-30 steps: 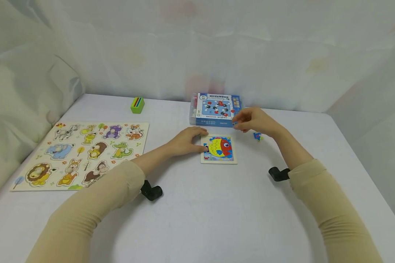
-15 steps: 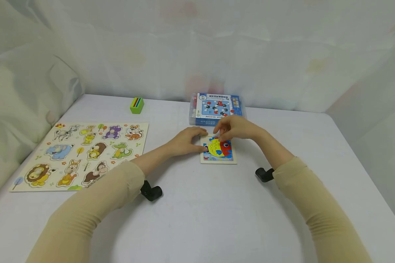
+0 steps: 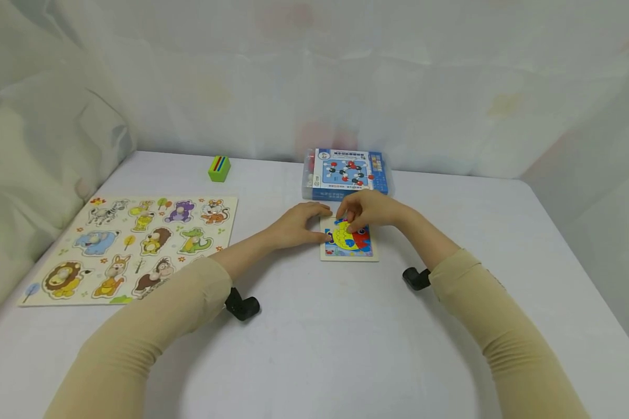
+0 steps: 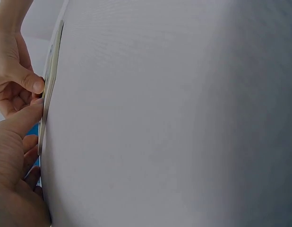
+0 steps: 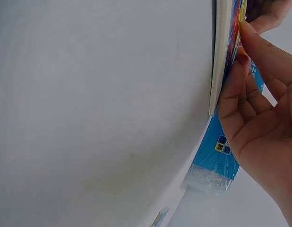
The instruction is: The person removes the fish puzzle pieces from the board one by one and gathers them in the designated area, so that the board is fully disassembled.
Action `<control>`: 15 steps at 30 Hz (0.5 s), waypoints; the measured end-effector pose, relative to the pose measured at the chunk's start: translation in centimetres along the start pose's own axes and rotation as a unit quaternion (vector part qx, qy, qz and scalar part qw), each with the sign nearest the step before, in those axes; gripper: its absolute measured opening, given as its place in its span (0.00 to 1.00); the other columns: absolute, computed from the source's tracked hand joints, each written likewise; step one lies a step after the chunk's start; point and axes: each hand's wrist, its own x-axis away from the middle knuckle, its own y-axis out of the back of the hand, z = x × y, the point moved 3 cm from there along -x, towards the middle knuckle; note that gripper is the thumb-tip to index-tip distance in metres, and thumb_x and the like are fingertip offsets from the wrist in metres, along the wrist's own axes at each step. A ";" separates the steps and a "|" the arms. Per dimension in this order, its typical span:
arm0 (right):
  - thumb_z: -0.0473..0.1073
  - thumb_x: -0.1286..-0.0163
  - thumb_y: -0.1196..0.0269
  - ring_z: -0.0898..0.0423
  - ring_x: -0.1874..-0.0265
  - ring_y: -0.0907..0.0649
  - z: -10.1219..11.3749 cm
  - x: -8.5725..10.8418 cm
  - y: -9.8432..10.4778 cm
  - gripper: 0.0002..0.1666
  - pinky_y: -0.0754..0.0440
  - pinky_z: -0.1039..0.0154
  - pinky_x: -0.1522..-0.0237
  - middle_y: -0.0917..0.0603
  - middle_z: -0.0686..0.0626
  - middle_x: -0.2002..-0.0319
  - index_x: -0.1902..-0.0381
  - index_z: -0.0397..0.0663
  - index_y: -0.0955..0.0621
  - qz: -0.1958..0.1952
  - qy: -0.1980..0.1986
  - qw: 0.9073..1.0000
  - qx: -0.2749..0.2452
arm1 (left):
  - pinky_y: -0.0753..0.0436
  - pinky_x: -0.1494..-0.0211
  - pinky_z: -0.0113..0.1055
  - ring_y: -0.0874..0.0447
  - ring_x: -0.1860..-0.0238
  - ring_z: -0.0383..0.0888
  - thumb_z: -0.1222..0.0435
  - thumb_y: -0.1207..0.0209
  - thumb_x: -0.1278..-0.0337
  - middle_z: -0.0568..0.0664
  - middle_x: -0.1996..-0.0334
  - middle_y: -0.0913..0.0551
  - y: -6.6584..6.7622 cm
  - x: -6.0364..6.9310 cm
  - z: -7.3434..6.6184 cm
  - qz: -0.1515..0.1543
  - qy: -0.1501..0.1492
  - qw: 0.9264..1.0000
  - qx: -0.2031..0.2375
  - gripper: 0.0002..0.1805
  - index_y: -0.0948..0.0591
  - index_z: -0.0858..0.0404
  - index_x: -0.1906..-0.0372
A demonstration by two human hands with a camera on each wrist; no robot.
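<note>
A small square fish puzzle (image 3: pixel 350 252) lies on the table in front of the molecule box. My left hand (image 3: pixel 292 226) grips its left side, with the thumb along the edge and a fingertip at the upper left corner. Over the upper part of the puzzle, my right hand (image 3: pixel 372 208) has its fingers bent and its thumb on the yellow and red fish. Both wrist views show these fingertips against the puzzle (image 5: pixel 221 61). Whether a piece sits between the right fingers is hidden. A small loose puzzle piece (image 5: pixel 160 217) lies on the table behind the right hand.
Behind the puzzle lies a blue molecule model box (image 3: pixel 346 173) in clear packaging. A large animal knob puzzle board (image 3: pixel 131 247) covers the left of the table. A green block with coloured stripes (image 3: pixel 219 170) stands at the back. White fabric (image 3: pixel 424 105) hangs behind the table.
My right hand has moved left and nearer, from beside the molecule box onto the fish puzzle. Its forearm now covers the loose piece in the head view. The left hand has stayed put.
</note>
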 end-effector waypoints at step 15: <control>0.36 0.40 0.29 0.54 0.67 0.23 0.0 0.0 -0.3 0.16 0.23 0.70 0.65 0.22 0.49 0.67 0.53 0.49 0.16 -0.006 0.000 1.000 -0.014 | 0.35 0.22 0.50 0.33 0.28 0.53 0.55 0.33 0.45 0.55 0.32 0.26 -0.3 -0.3 -1.2 -0.004 0.008 1.000 0.018 0.34 0.27 0.64 0.34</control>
